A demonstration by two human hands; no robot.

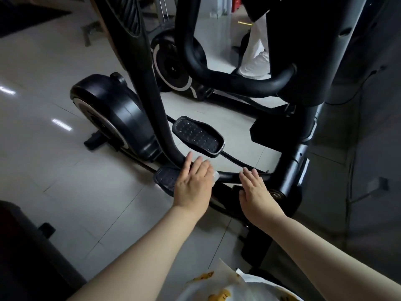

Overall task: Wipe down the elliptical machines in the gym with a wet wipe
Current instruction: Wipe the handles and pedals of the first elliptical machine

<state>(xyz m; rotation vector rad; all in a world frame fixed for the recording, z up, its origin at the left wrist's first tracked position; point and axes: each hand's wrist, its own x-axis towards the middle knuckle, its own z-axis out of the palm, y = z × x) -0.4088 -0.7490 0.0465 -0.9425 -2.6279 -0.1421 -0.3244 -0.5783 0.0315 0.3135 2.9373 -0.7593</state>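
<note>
In the head view, your left hand (194,183) lies flat with its fingers straight. It presses the wet wipe (216,176) onto the low black bar (230,177) of the elliptical machine (112,111), just beside the near pedal (165,178). Only a white corner of the wipe shows past your palm. Your right hand (256,192) is also flat and holds nothing, its fingers stretched over the same bar further along; I cannot tell whether it touches. The far pedal (198,136) sits beyond, above the tiled floor (86,192). The wipe is thin, soft and damp, so it will likely bunch or slide under a flat palm. Fold it into a pad and wrap it round the tube. The machine looks heavy and stiff, though the pedal arms may swing, so steady the bar with your free hand.
</note>
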